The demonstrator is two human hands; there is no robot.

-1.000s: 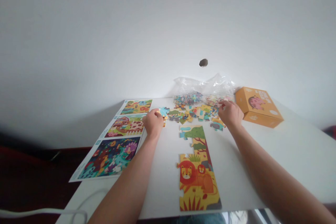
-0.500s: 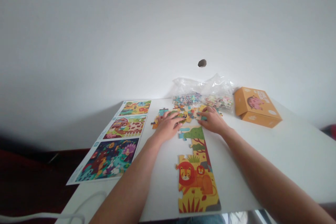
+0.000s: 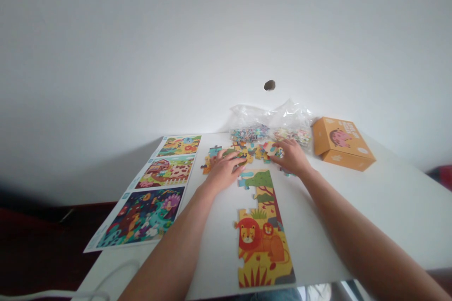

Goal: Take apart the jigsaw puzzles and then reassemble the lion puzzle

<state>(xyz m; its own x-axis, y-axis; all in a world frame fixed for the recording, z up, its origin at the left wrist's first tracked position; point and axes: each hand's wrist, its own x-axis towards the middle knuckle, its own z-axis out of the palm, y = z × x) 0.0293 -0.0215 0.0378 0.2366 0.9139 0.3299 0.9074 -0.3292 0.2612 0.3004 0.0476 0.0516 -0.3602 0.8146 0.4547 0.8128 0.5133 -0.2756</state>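
Note:
A part-built lion puzzle (image 3: 263,235) lies on the white table (image 3: 370,207), running from the near edge up to a green tree piece. Beyond it sits a scatter of loose puzzle pieces (image 3: 252,152). My left hand (image 3: 224,169) rests flat on the left part of that scatter, fingers stretched out over the pieces. My right hand (image 3: 291,156) lies palm down on the right part, fingers spread and touching pieces. Neither hand is seen gripping a piece.
A sheet with three printed puzzle pictures (image 3: 155,188) lies at the table's left edge. Two clear bags of pieces (image 3: 271,124) stand against the white wall at the back. An orange cardboard box (image 3: 341,143) sits at the back right. A white cable (image 3: 106,282) curves past the near left corner.
Both hands have come in from the outer ends of the scatter toward its middle. My left hand went from closed to flat and open. My right hand has shifted slightly right over the pieces.

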